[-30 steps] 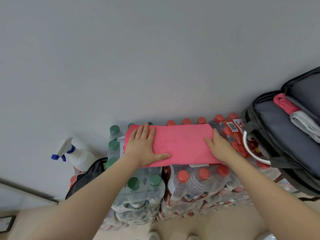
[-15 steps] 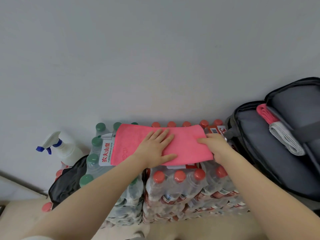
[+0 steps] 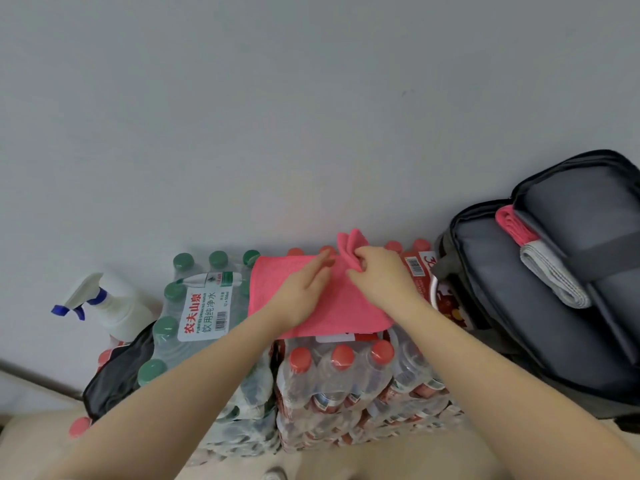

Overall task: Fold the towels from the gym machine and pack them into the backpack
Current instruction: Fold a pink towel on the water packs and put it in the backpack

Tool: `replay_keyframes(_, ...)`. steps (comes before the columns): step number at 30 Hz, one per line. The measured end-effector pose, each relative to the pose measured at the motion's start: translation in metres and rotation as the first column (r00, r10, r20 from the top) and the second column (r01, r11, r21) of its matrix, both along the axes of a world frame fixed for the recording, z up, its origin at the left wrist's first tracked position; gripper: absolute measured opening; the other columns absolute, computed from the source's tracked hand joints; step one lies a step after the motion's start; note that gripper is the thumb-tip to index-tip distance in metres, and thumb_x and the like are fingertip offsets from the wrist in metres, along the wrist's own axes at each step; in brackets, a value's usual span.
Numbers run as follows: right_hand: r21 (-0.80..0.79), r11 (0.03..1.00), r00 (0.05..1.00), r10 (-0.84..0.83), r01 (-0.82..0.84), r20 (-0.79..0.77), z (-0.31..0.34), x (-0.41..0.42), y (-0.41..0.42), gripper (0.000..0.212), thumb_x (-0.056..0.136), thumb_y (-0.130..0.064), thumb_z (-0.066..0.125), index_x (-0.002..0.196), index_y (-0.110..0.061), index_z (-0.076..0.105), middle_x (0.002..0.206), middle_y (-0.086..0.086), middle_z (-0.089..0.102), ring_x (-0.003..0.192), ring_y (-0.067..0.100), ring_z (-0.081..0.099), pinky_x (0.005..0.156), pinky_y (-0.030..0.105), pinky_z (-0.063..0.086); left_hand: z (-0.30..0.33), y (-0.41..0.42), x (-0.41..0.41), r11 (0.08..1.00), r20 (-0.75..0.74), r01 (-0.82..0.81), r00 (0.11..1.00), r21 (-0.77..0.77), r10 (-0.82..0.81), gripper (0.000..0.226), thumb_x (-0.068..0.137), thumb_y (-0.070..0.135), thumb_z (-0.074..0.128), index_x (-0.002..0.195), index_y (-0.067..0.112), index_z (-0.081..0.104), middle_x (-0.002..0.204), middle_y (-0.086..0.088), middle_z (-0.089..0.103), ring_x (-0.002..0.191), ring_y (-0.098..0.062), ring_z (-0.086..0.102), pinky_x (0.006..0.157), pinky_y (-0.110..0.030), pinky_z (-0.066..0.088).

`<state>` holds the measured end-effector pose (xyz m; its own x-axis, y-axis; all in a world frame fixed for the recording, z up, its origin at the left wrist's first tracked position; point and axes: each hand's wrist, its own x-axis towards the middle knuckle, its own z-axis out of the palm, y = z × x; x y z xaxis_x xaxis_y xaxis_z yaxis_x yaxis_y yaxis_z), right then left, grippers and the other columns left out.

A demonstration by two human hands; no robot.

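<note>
A pink towel lies folded on top of packs of water bottles. My left hand lies flat on its middle with fingers straight, pressing it down. My right hand pinches the towel's right end and has lifted it, so a pink corner sticks up above the fingers. An open grey backpack stands to the right. Inside it a folded pink towel and a folded white towel lie side by side under a grey strap.
Shrink-wrapped packs of green-capped bottles and red-capped bottles stand against a grey wall. A white spray bottle with a blue nozzle and a black bag are at the left. Beige floor lies below.
My right hand has taken hold of the towel's right end and raised it toward the left. My left hand slid right to the towel's middle. The view shifted, bringing the backpack further in.
</note>
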<state>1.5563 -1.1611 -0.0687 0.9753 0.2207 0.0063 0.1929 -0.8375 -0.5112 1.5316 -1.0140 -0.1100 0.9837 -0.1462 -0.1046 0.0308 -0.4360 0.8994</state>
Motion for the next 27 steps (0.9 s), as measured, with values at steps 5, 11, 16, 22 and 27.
replay_keyframes(5,-0.020,0.999,0.998,0.024,-0.025,-0.055,-0.016,-0.007,0.036,0.009,0.085,-0.017,0.052,0.077,-0.015,0.050,0.087,0.009,0.062,0.091,0.031,0.060,0.064,0.031,0.036,0.001,0.018,0.000,0.960,-0.098,-0.052,0.995,-0.274,0.026,0.040,0.100,0.021,0.034,0.138,0.032,0.034,0.116,0.003,0.056,0.110,-0.018,0.056,0.096,-0.032,0.046)
replay_keyframes(11,-0.116,0.990,0.995,0.074,-0.082,-0.071,-0.019,-0.011,0.040,0.028,0.089,-0.022,0.047,0.111,-0.008,0.056,0.112,0.012,0.058,0.104,0.030,0.055,0.073,0.034,0.041,0.002,0.019,0.010,0.994,0.024,0.020,0.999,0.105,-0.023,0.029,0.097,0.011,0.037,0.117,0.006,0.057,0.108,-0.012,0.064,0.091,-0.015,0.054,0.090,-0.029,0.041)
replay_keyframes(16,-0.293,0.942,0.984,0.176,-0.161,0.026,-0.028,-0.004,0.028,0.066,0.091,-0.039,0.046,0.146,-0.013,0.020,0.156,0.004,0.012,0.143,0.022,0.011,0.116,0.040,0.014,0.006,0.024,0.020,0.969,0.118,0.006,0.992,0.245,-0.036,0.032,0.094,0.005,0.038,0.119,0.005,0.058,0.111,-0.016,0.064,0.095,-0.024,0.058,0.086,-0.025,0.039)
replay_keyframes(22,-0.434,0.865,0.967,0.245,-0.252,-0.074,-0.055,-0.004,0.024,0.097,0.067,-0.068,-0.001,0.148,-0.013,-0.005,0.158,0.000,-0.007,0.145,0.013,-0.007,0.114,0.037,-0.012,-0.013,0.062,0.042,0.690,0.073,-0.029,0.997,0.724,-0.034,0.036,0.096,0.026,0.037,0.129,0.015,0.047,0.131,-0.010,0.049,0.122,-0.030,0.042,0.102,-0.039,0.030)
replay_keyframes(27,-0.433,0.854,0.954,0.297,-0.290,-0.053,-0.059,-0.003,0.023,0.096,0.066,-0.064,-0.010,0.148,-0.014,-0.006,0.157,0.000,-0.008,0.145,0.012,-0.008,0.114,0.032,-0.011,-0.016,0.079,0.050,0.559,-0.104,0.151,0.988,0.815,-0.114,0.049,0.093,0.052,0.031,0.110,0.014,0.057,0.121,-0.006,0.056,0.130,-0.022,0.033,0.112,-0.052,0.007)
